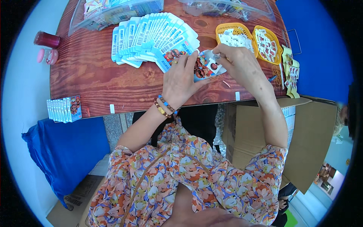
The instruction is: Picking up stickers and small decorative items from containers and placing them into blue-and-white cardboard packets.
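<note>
My left hand point(179, 77), a beaded bracelet at its wrist, grips a colourful printed card point(200, 72), thumb along the near edge and fingers over the left part. At the card's right end my right hand point(240, 62) has its thumb and fingertips pinched together. By those fingertips lies a small white sticker point(214, 66) with a dark red round picture; whether they hold it or another thin piece is hard to make out. Just beyond my left hand, a fanned row of light blue and white printed cards point(151, 36) spreads across the wooden table point(83, 75).
Two yellow baskets point(279, 59) of small white pieces stand at the right. Yellow strips point(292, 73) hang over the right edge. Clear plastic bins point(132, 9) line the back. A stack of cards point(64, 109) sits front left, jars point(47, 39) far left. An open cardboard box point(249, 128) stands below.
</note>
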Available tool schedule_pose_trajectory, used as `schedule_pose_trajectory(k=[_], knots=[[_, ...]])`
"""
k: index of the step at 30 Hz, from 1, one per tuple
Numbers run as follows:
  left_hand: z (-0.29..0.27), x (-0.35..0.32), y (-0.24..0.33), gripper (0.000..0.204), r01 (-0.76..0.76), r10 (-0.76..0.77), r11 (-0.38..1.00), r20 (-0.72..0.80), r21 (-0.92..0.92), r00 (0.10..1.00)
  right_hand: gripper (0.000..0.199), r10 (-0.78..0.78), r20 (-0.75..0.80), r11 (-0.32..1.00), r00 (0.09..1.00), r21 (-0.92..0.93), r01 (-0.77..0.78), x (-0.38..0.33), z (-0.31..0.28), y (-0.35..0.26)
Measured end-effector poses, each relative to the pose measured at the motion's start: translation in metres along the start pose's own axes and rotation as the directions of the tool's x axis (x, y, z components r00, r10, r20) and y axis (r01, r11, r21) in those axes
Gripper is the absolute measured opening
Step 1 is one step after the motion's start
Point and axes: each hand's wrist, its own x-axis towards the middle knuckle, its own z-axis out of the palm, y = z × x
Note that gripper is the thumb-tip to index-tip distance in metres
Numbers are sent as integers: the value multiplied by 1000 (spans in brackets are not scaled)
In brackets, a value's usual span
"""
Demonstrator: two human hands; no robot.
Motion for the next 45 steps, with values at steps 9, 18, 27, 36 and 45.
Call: schedule_pose_trajectory(k=[9, 18, 27, 36, 45], knots=[[2, 1, -3, 83, -15, 15, 1000, 3, 14, 1000, 16, 64, 44, 990, 997, 123, -69, 2, -1, -3], [1, -2, -4, 81, -40, 41, 999, -69, 16, 997, 23, 314, -42, 919, 948, 262, -293, 22, -24, 43], [-3, -10, -6, 85, -43, 44, 999, -35, 10, 998, 14, 421, 217, 881, 881, 135, -454, 44, 16, 127], [-6, -12, -9, 88, -13, 12, 999, -24, -49, 1000, 20, 434, 165, 861, 885, 212, -462, 45, 7, 109], [-8, -16, -11, 89, 6, -6, 998, -9, -64, 1000, 47, 495, 121, 835, 861, 210, -509, 54, 18, 111]])
